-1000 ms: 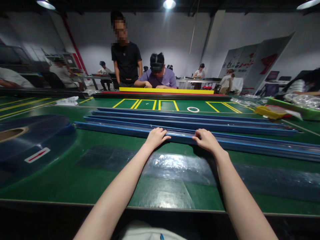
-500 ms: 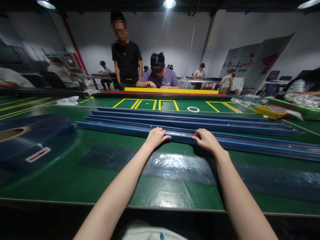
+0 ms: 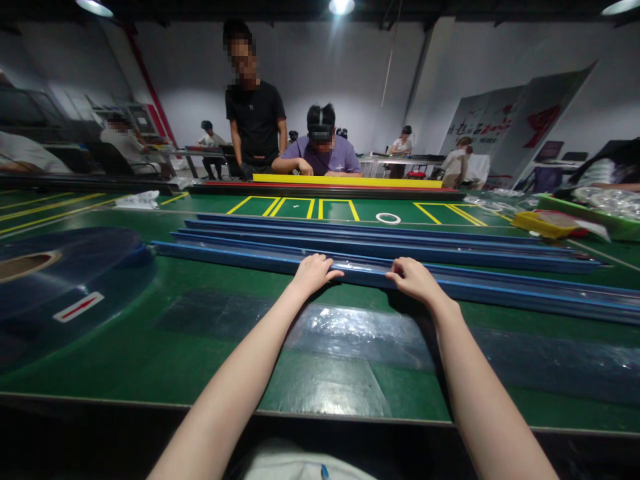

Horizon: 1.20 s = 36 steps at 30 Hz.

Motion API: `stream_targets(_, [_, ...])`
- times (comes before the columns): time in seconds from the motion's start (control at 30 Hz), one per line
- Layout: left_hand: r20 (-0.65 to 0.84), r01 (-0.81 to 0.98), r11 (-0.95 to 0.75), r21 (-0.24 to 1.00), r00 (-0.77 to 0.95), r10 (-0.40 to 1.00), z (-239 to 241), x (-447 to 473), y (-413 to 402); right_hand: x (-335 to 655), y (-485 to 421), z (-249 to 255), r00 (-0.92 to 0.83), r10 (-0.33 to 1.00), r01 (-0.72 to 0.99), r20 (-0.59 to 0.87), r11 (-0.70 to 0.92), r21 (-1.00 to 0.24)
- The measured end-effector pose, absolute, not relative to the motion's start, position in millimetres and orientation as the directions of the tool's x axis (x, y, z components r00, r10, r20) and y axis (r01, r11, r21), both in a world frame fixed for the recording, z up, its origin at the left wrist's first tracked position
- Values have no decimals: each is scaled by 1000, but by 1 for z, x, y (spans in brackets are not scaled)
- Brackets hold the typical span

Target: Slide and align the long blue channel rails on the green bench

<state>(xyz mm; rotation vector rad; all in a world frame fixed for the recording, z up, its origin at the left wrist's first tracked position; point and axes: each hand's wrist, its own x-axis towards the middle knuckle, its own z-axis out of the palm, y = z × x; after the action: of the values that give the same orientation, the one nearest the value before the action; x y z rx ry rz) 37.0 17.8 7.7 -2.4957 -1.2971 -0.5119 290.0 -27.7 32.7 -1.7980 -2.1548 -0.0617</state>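
Across the clear film (image 3: 345,328) on the green table (image 3: 150,363), the left hand (image 3: 314,275) and right hand (image 3: 411,275) hold the front blue strip (image 3: 367,275) by its near side — fingers over the top, thumbs toward the front, a short stretch of channel showing between them. How hard they squeeze I cannot tell. Over the last second neither hand has shifted and the strip sits in the same spot, so I'd judge the work here to be at a steady hold rather than a fresh step. The big roll (image 3: 113,267) at the left, with a red arrow on its label (image 3: 79,307), has stayed put too. Behind the front strip lie more blue strips (image 3: 280,245), close together, then a white ring (image 3: 380,215) and yellow tape lines (image 3: 335,201). What did change is farther off — the yellow bar (image 3: 350,181) has slid to the right, in front of a person in a purple shirt (image 3: 341,155). Next to them stands a person in black (image 3: 256,123), and at the back hang a printed banner (image 3: 493,127) and ceiling lamps (image 3: 341,7)
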Motion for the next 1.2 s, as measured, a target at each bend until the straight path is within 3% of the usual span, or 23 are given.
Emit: stream_targets(1.2, [303,863,-502,-55,493,816,21,39,12,288,-28,35,-133,961,968,243,178,-174])
